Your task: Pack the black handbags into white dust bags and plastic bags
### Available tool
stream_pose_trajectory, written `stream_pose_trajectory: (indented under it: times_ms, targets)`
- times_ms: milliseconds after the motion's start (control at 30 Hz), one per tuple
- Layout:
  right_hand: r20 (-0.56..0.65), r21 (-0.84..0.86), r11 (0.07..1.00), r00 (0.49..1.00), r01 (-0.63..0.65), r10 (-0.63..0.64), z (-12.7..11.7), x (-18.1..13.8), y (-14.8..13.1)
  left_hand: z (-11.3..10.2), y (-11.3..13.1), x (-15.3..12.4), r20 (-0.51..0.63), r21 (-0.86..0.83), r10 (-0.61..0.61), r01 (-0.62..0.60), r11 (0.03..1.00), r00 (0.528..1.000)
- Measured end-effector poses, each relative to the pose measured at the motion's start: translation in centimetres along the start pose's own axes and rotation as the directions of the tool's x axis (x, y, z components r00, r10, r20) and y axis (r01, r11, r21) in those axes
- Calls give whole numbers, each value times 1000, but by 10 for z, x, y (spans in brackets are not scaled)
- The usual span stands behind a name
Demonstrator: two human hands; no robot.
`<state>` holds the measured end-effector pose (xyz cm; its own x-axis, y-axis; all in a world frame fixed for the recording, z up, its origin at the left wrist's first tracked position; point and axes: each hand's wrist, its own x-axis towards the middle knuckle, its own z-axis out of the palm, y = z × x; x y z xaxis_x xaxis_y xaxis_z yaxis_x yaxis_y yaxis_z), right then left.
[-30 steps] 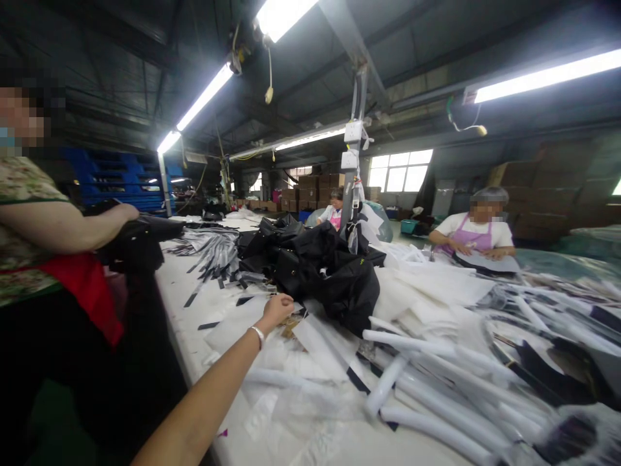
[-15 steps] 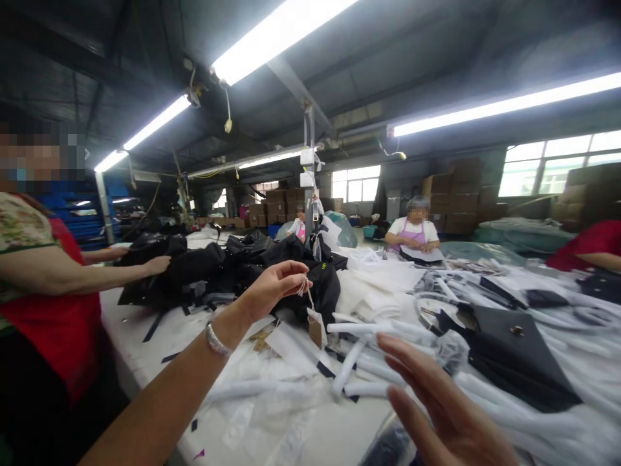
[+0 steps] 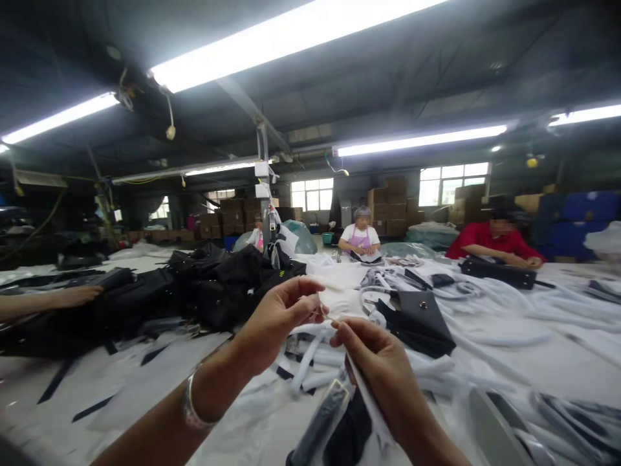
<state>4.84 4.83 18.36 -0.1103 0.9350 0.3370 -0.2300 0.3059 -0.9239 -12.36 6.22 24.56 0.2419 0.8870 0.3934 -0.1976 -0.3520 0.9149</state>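
My left hand, closed in a pinch, holds a thin pale tag string between thumb and fingertips. My right hand has thumb and forefinger closed on the string's lower end. The hang tag itself cannot be made out; the right hand covers that place. Under the right hand runs a white strip; whether it is held I cannot tell. Below the hands lies a plastic-wrapped dark piece with a light buckle-like frame, beside black material. Just beyond the right hand sits a black flap bag with a metal clasp.
A heap of black bags fills the table's left, where a co-worker's hand rests. White wrapped straps spread to the right. Two people, one in a pink apron, one in red, sit across the table.
My view has turned right. My right hand, open before, has come up to the left hand and closed on the string. The tag that hung from the left hand is now hidden.
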Motion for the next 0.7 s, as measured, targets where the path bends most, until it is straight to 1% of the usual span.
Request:
stream_pose_trajectory:
  times_ms: [100, 200, 267, 333, 433, 500, 600, 700]
  targets:
    - [-21, -45, 996, 997, 71, -72, -12, -5, -1, 10, -13, -3, 3, 1, -61, 61, 998, 998]
    - [-54, -81, 993, 995, 84, -88, -20, -9, -2, 19, -23, -7, 42, 19, -105, 105, 994, 994]
    - [-68, -118, 988, 992, 100, -108, -23, -13, -3, 24, -27, -10, 107, 94, -119, 109, 990, 987]
    - [-68, -159, 979, 988, 128, -140, -25, -17, -4, 28, -29, -11, 145, 206, -116, 84, 975, 983]
    - [-70, -217, 965, 984, 148, -167, -29, -23, -5, 30, -31, -12, 130, 302, -123, 79, 950, 984]
    - [-65, -257, 956, 984, 143, -165, -32, -26, -5, 29, -32, -12, 125, 308, -156, 111, 945, 980]
    - [-36, -323, 934, 984, 152, -173, -37, -29, -5, 27, -31, -12, 154, 307, -249, 194, 932, 956]
    - [-15, -373, 911, 981, 175, -194, -40, -31, -3, 23, -32, -13, 183, 231, -322, 278, 933, 929]
